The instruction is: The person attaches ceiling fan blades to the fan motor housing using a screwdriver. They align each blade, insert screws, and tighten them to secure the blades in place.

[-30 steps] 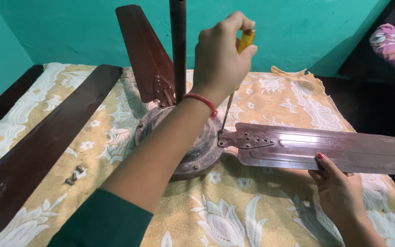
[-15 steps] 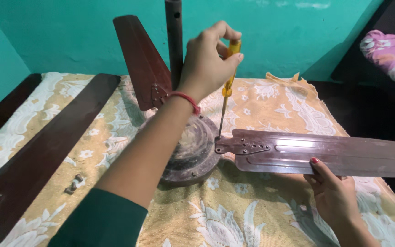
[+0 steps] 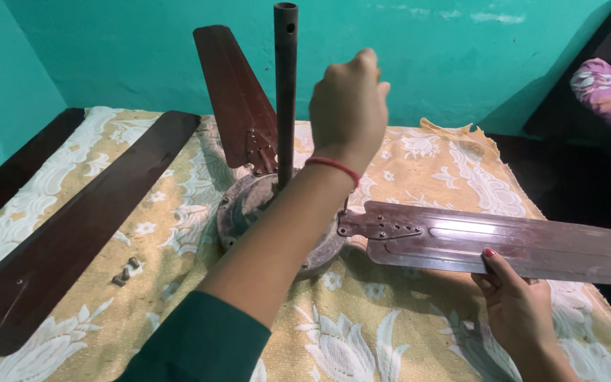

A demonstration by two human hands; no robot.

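Three small grey screws (image 3: 125, 271) lie loose on the yellow floral cloth (image 3: 419, 332), beside a detached dark brown fan blade (image 3: 79, 233) whose long axis runs from near left to far centre. Centre: the round grey fan motor housing (image 3: 238, 209) carries a vertical dark metal rod (image 3: 285, 85). The left hand (image 3: 348, 106) is closed above it; its contents are hidden. The glossy brown attached blade (image 3: 503, 244) points right, long axis horizontal. The right hand (image 3: 514, 308), fingers open, supports that blade's near edge.
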